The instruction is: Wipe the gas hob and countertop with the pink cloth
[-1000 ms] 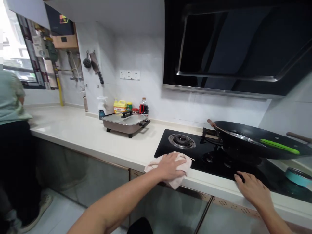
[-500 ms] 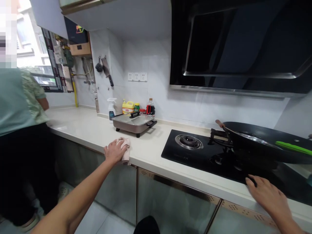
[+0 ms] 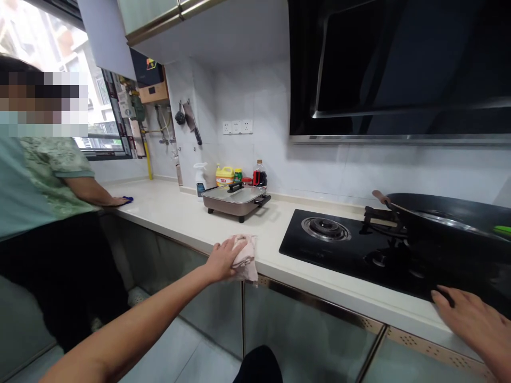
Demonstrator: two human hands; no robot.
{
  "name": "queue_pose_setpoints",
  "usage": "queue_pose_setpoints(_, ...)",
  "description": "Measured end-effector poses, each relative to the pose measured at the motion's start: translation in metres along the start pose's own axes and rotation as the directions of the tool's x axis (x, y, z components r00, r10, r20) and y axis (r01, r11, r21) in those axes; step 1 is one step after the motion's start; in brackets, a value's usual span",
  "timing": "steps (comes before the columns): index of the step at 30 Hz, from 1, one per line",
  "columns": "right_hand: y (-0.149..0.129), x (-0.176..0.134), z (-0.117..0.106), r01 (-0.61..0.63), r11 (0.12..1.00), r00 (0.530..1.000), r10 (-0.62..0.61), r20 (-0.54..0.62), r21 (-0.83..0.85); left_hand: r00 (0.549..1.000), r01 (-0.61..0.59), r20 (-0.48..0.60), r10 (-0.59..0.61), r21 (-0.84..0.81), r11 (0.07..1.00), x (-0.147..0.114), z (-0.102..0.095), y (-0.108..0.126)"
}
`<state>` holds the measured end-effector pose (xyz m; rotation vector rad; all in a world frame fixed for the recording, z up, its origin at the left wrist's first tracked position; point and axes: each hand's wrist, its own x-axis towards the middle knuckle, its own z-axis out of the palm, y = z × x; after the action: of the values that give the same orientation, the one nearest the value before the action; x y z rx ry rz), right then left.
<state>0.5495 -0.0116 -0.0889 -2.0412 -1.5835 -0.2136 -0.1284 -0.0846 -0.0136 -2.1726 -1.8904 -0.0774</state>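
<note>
My left hand [image 3: 223, 259] is closed on a crumpled pale pink cloth [image 3: 245, 255]. Hand and cloth press on the front edge of the white countertop [image 3: 167, 213], and the cloth's lower end hangs over that edge. At the right, my right hand [image 3: 473, 316] rests with its fingers laid out on the front edge of the black gas cooktop [image 3: 307, 247], holding nothing that I can see. Behind the cloth stands a square electric pan [image 3: 231, 205] with a glass lid.
A large black wok [image 3: 451, 223] sits on the right burner, under the range hood [image 3: 387, 69]. A spray bottle [image 3: 200, 178], a yellow jug [image 3: 224, 175] and a dark sauce bottle [image 3: 260, 175] line the wall. To the left, a co-worker's hand [image 3: 115, 201] touches a blue cloth [image 3: 128, 200].
My left hand has slid the cloth rightward along the counter edge. My view has shifted left, and the co-worker's hand with the blue cloth now shows. My right hand stays at the cooktop's edge.
</note>
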Motion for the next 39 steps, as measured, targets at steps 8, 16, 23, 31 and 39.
queue_pose_setpoints(8,-0.022,-0.007,-0.02,-0.06,0.993,0.992,0.07,0.102,-0.104,0.982,-0.127,-0.136,0.131,0.039,0.991,0.027,-0.002,-0.025)
queue_pose_setpoints(16,-0.029,-0.011,-0.022,-0.058,0.987,0.993,0.073,0.096,-0.149,0.982,-0.143,-0.11,0.154,0.102,0.984,0.022,0.002,-0.002)
queue_pose_setpoints(23,-0.028,-0.006,-0.019,-0.08,0.995,0.994,0.085,0.075,-0.065,0.944,-0.308,-0.126,0.306,0.006,0.951,0.044,0.009,0.12)
queue_pose_setpoints(31,-0.085,-0.043,-0.048,0.119,0.849,0.958,0.038,-0.285,0.514,0.81,-0.577,-0.237,0.536,-0.16,0.801,0.08,0.002,0.285)
queue_pose_setpoints(39,-0.156,-0.097,-0.058,0.319,0.759,0.935,-0.351,-0.056,0.567,0.732,-0.677,-0.321,0.601,-0.239,0.696,0.097,-0.016,0.388)
